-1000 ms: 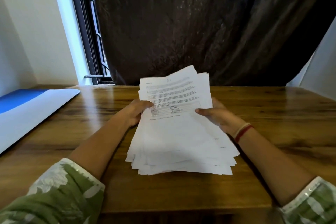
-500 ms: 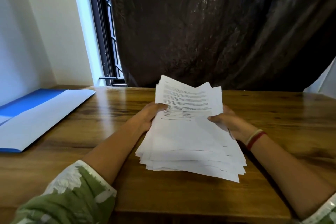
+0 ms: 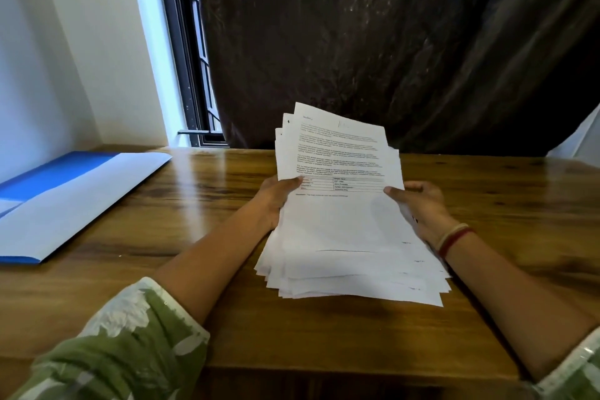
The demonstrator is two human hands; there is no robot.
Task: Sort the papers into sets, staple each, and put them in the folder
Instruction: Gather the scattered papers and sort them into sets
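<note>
Bare table separates the folder from the papers. Left hand and right hand grip the stack's side edges, fingers curled around.

Head camera looks down, seemingly close, over table.

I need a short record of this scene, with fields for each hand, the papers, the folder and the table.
left hand: grips the left edge of the papers, thumb on the top sheet
right hand: grips their right edge
papers: loose, uneven stack; far end raised, near end seems to rest on the table; top sheet printed
folder: blue and white, flat on the table, left of the papers, apart from them
table: wooden, glossy
</note>
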